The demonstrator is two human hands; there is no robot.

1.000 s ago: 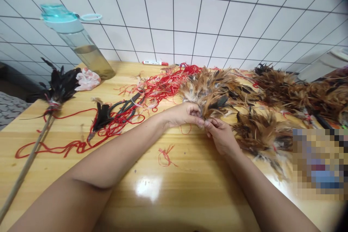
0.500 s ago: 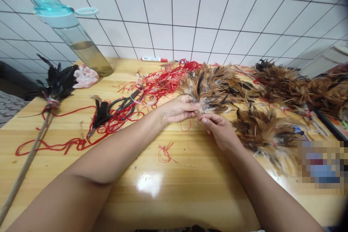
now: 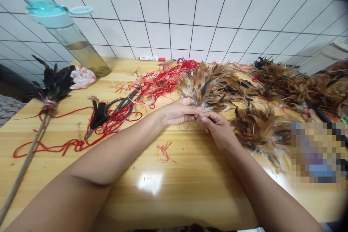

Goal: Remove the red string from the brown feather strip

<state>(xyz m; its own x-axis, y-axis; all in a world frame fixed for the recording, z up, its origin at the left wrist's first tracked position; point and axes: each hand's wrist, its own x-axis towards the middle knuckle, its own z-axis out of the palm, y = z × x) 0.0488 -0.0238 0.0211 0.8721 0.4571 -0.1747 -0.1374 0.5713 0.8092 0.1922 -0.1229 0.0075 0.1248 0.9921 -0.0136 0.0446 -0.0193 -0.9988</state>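
My left hand (image 3: 181, 111) pinches the pale quill ends of some brown feathers between thumb and fingers. Right beside it, the fingertips of my right hand (image 3: 219, 125) are closed at the same quill ends and meet the left fingertips. Just behind both hands fans out a bunch of brown and black feathers (image 3: 214, 81); which of them are held and which lie on the table is hard to make out. A second brown feather bunch (image 3: 263, 125) rests to the right of my right hand. Left of my hands, scissors (image 3: 123, 103) with dark handles lie partly under red string (image 3: 108, 125).
A stick (image 3: 25, 168) with black feathers (image 3: 57, 83) tied at its top lies at left. Behind it stand a water bottle (image 3: 73, 40) and crumpled pinkish plastic (image 3: 83, 77). Tangled red string (image 3: 165, 79), a red marker (image 3: 151, 58) and more feathers (image 3: 307, 87) line the tiled wall (image 3: 154, 3).
My right fingertips have moved slightly in to the left, up against those of my left hand at the quill ends. The whole view has shifted a little.
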